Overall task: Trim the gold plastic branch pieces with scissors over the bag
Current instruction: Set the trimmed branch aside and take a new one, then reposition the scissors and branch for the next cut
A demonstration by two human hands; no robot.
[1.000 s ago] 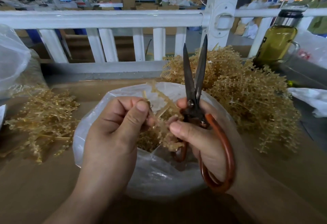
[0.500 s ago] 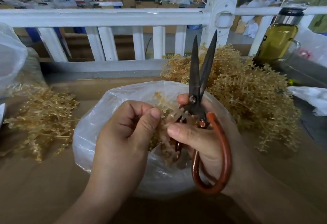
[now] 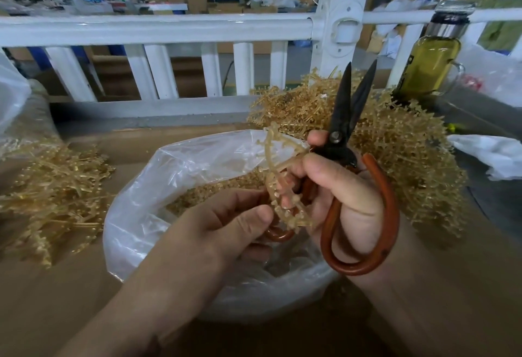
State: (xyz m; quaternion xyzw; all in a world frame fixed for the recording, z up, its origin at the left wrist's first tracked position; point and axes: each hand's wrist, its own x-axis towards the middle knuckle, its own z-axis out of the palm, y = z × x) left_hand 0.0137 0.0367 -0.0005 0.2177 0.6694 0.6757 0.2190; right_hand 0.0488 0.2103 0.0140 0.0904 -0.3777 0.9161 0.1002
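A gold plastic branch piece [image 3: 278, 187], pale and translucent, with a thin curved stem and short knobbed teeth along it like a comb, is held upright over the mouth of a crumpled clear plastic bag [image 3: 169, 187] that stands open on the brown tabletop [image 3: 56, 308]. The left hand [image 3: 214, 235] has its fingers curled, thumb and forefinger pinching the lower, toothed end of the piece. The right hand [image 3: 341, 198] grips a pair of black-bladed, reddish-brown-handled scissors [image 3: 343, 122]: its fingers are curled through the large loop, and the thumb presses the branch's side stem against the tool just below the pivot. The blades point up and away, parted in a narrow V, and do not touch the piece. Small gold trimmings [image 3: 214, 190] lie inside the bag. A big heap of gold branches [image 3: 409, 164] sits just behind and to the right of the bag, and a smaller, looser heap [image 3: 50, 193] lies to its left. Behind the tabletop runs a white railing [image 3: 169, 29], and a glass bottle of yellow-green liquid [image 3: 426, 66] stands at the far right.
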